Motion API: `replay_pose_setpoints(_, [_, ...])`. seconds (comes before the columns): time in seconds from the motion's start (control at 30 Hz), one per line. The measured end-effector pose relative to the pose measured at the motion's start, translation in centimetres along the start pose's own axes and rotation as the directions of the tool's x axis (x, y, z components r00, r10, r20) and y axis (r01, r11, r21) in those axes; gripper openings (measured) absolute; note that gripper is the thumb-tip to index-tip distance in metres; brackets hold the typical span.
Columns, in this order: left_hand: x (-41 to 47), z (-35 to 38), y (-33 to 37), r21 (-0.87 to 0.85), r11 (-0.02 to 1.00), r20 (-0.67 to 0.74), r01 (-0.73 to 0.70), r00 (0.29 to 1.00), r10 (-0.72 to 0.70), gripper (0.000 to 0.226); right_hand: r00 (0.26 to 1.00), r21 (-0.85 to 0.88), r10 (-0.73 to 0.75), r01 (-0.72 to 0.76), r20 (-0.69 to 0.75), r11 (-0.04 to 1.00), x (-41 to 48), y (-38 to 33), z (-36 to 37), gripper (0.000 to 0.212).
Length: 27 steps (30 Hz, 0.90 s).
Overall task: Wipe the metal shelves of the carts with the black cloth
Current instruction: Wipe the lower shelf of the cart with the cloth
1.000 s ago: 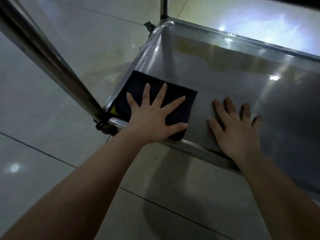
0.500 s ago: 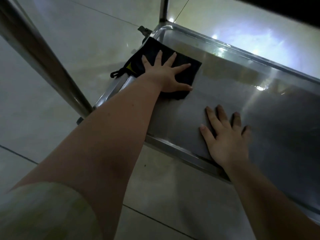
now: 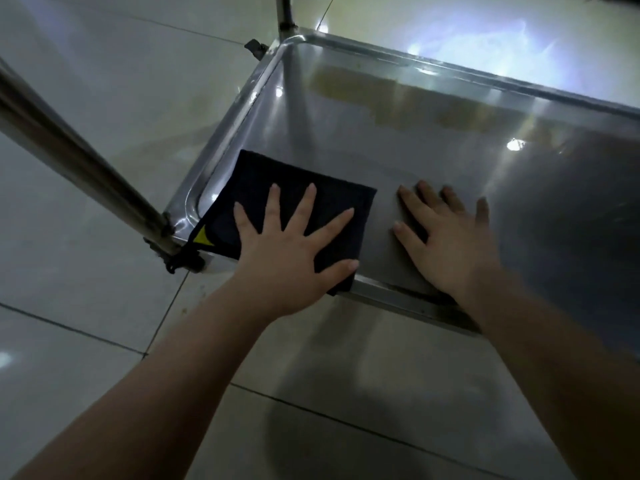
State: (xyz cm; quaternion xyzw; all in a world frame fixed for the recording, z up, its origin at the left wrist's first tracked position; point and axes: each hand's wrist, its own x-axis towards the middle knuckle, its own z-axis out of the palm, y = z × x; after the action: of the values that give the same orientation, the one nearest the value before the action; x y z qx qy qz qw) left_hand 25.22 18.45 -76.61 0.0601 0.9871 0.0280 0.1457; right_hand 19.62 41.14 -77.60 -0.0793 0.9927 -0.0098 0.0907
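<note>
Because the left hand (image 3: 287, 258) only presses flat on the cloth (image 3: 263, 174), fingers (image 3: 306, 206) straight and spread, nothing pinches it. A quick stroke could bunch it or drag it off the shelf (image 3: 381, 116) rim, and its tagged corner beside the post (image 3: 69, 150) may snag. The cloth lies under those fingers and palm, reaching past the fingertips, in the shelf's near left corner. The right hand (image 3: 450, 244) rests flat on bare metal, fingers apart, just right of the cloth.

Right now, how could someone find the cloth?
Find the metal shelf low over the floor. In its near left corner, beside the post, the cloth lies under the left hand. It's black with a yellow tag; all around is shiny steel.
</note>
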Motion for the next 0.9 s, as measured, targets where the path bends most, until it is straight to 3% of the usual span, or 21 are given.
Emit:
replay_pose_setpoints(0.1, [0.8, -0.1, 0.5, 0.042, 0.999, 0.023, -0.009, 1.0, 0.008, 0.072, 0.98, 0.015, 0.191, -0.191, -0.047, 0.981, -0.8, 5.9, -0.2, 0.064])
replay_pose_setpoints(0.2, [2.3, -0.2, 1.8, 0.077, 0.997, 0.009, -0.03, 1.0, 0.029, 0.07, 0.947, 0.042, 0.32, -0.321, 0.025, 0.946, -1.5, 8.2, 0.6, 0.066])
replay_pose_setpoints(0.4, [9.8, -1.4, 6.9, 0.022, 0.992, -0.052, -0.127, 0.99, 0.128, 0.068, 0.949, 0.032, 0.313, -0.314, 0.02, 0.949, -1.5, 7.9, 1.0, 0.067])
replay_pose_setpoints(0.63, [18.8, -4.4, 10.5, -0.049, 0.997, -0.041, -0.066, 0.997, 0.064, 0.07, 0.956, 0.026, 0.293, -0.294, 0.015, 0.956, -1.3, 7.9, 1.0, 0.065])
replay_pose_setpoints(0.9, [12.9, -2.3, 10.3, -0.015, 0.996, -0.03, -0.093, 0.995, 0.093, 0.07, 0.959, 0.037, 0.285, -0.285, 0.006, 0.958, -0.9, 8.5, 1.3, 0.065])
